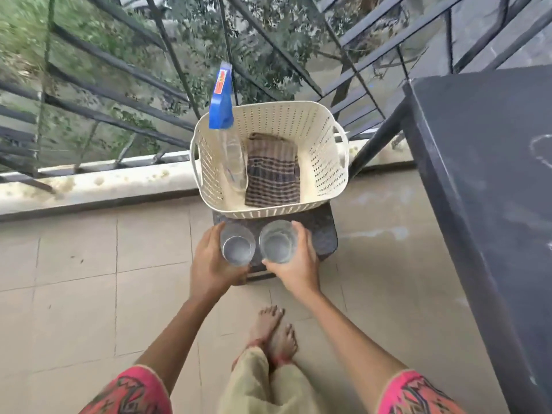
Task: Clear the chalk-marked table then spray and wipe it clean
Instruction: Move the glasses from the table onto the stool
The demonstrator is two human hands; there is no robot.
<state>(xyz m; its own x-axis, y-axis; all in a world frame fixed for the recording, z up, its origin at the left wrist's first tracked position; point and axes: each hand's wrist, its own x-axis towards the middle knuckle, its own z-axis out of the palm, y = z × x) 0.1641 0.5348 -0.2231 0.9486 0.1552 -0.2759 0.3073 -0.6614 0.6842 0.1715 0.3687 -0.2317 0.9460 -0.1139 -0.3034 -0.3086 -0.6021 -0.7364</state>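
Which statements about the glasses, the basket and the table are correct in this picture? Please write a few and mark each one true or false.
1. The left hand grips the left glass and the right hand grips the right glass. True.
2. The spray bottle lies on the dark table. False: it leans inside the basket.
3. A striped cloth lies in the basket. True.
4. The basket stands on the floor tiles. False: it stands on a small dark stool.
5. The table shows chalk marks. True.
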